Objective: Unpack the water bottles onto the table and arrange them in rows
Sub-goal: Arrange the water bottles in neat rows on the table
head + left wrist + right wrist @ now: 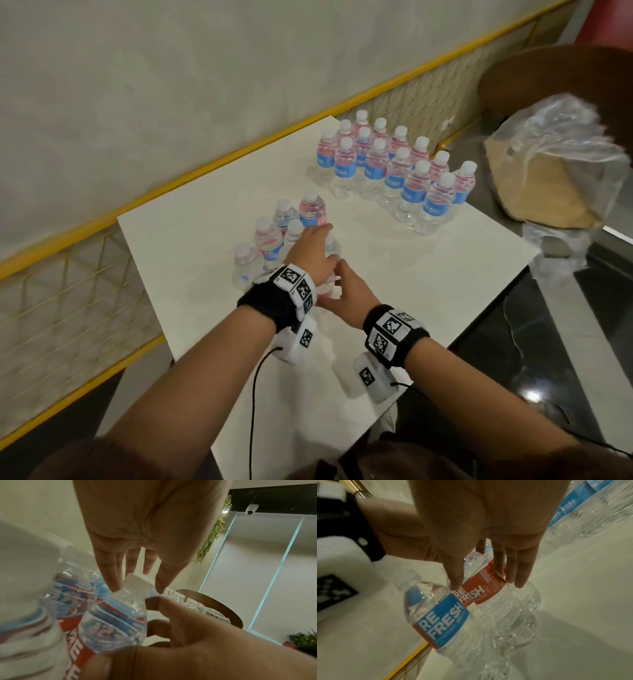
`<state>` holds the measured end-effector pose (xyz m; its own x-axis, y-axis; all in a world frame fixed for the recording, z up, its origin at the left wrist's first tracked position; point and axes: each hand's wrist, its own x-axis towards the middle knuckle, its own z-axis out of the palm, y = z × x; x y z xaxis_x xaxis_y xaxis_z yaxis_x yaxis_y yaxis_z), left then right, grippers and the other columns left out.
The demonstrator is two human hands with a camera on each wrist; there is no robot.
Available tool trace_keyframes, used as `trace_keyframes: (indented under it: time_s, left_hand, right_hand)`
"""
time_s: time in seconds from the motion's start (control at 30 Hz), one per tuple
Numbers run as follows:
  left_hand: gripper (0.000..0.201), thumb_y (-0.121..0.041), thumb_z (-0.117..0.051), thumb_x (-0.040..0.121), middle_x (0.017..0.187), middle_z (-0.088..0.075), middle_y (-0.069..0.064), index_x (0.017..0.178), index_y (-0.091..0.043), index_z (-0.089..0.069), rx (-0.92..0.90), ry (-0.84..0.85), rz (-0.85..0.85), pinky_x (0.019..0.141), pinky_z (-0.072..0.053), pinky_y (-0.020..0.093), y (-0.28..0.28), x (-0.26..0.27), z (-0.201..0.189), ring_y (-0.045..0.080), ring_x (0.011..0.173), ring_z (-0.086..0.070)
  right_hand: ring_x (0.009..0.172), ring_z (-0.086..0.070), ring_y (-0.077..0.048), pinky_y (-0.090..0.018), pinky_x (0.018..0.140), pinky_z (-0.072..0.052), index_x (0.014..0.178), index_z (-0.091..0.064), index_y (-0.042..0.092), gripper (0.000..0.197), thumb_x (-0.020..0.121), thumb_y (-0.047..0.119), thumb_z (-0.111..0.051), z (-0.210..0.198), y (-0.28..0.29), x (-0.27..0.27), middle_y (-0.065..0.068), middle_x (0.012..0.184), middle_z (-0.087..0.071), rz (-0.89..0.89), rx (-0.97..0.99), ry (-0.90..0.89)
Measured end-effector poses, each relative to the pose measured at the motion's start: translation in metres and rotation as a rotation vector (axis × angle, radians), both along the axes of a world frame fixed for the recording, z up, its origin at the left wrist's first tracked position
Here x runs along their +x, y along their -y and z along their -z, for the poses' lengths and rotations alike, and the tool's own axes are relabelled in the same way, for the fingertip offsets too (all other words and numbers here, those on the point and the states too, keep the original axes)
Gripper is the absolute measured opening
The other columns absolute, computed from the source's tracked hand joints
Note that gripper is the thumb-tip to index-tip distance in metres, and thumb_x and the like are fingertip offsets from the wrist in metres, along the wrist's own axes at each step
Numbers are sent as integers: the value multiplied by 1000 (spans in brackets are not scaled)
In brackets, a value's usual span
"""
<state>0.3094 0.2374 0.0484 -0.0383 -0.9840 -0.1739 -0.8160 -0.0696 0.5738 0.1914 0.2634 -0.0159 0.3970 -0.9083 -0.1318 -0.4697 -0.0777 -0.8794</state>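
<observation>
The near cluster of water bottles (pixel 274 236) stands upright on the white table (pixel 394 267), close to the edge by the wall, and both hands are at its right side. The left hand (pixel 310 251) reaches over a bottle with a white cap (pixel 137 584); in the left wrist view its fingers (pixel 109 574) are nearly straight and come down on both sides of this cap. If they press the cap or only touch it, I cannot tell. The right hand (pixel 347 289) is just beside, a little nearer to the person. The right wrist view shows its fingers (pixel 520 568) straight and spread, lying against the red label of one bottle (pixel 489 588), not curled around it. From the head camera this bottle is almost hidden behind the two hands.

The far group of bottles (pixel 394 164) stands in rows near the far corner of the table, well apart from the near cluster. Only the wrist views let the label be read: "REFRESH" in white on blue or red.

Past the table's right edge is a crumpled clear plastic wrap (pixel 555 161) over something tan; what it is, I cannot make out.
</observation>
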Motion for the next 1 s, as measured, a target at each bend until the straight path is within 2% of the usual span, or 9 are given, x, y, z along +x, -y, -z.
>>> trace_keyframes:
  time_s: [0.1,0.23,0.37,0.47,0.6,0.7,0.77,0.93,1.0]
  left_hand:
    - [50,-14,-55,89,138,-41,15,138,-13,-43,15,64,13,104,-39,40,9,0,5,32,125,-45]
    - [38,-5,-49,90,126,-47,19,128,-9,-48,26,102,-3,91,-42,37,17,-6,4,34,112,-52]
    - [35,6,-41,89,115,-58,20,121,-5,-50,-7,111,36,81,-44,36,24,-17,0,34,106,-56]
    - [36,4,-45,88,115,-61,18,123,-4,-51,-27,80,29,81,-43,34,35,-27,-1,33,107,-57]
    - [35,1,-47,89,117,-62,16,122,-6,-54,-50,29,-18,85,-43,32,55,-48,2,33,110,-56]
    - [36,-2,-49,89,121,-61,15,124,-7,-55,-57,21,-65,90,-44,34,74,-67,3,32,114,-55]
    - [36,-3,-50,89,122,-61,16,124,-7,-56,-69,14,-91,93,-44,34,90,-79,4,32,115,-55]
    - [40,-1,-48,89,125,-59,15,127,-8,-55,-98,-14,-154,94,-43,35,129,-101,7,32,117,-54]
    - [40,-2,-47,89,126,-58,15,127,-10,-55,-106,-52,-185,95,-42,36,145,-104,10,32,117,-53]
  right_hand:
    - [109,-57,-20,-29,87,-46,131,-38,18,63,80,24,-73,-5,-3,3,-3,124,-57,50,-14,-2]
    - [102,-60,-27,-36,85,-50,132,-36,15,60,82,22,-69,-5,-5,-3,-11,118,-60,35,-53,-71]
    - [96,-60,-27,-37,81,-50,129,-37,13,60,81,26,-70,-1,2,-27,-11,112,-62,96,-61,-127]
    - [94,-59,-24,-35,80,-51,125,-40,12,56,80,22,-73,-1,15,-51,-8,111,-61,206,-61,-89]
    - [97,-56,-20,-28,82,-48,129,-38,16,60,80,22,-72,-1,44,-83,-6,117,-58,307,-41,-79]
    - [107,-56,-23,-33,90,-49,132,-35,19,61,81,23,-70,5,67,-102,-7,123,-57,319,-27,-82]
    - [107,-56,-22,-34,91,-49,130,-36,20,59,82,22,-69,7,80,-110,-7,123,-57,312,-31,-75]
    - [101,-55,-17,-21,82,-42,129,-40,21,56,82,19,-70,12,113,-119,2,115,-58,305,-62,12]
    - [102,-54,-13,-10,79,-40,131,-41,23,57,82,19,-71,12,127,-121,6,116,-57,303,-73,38]
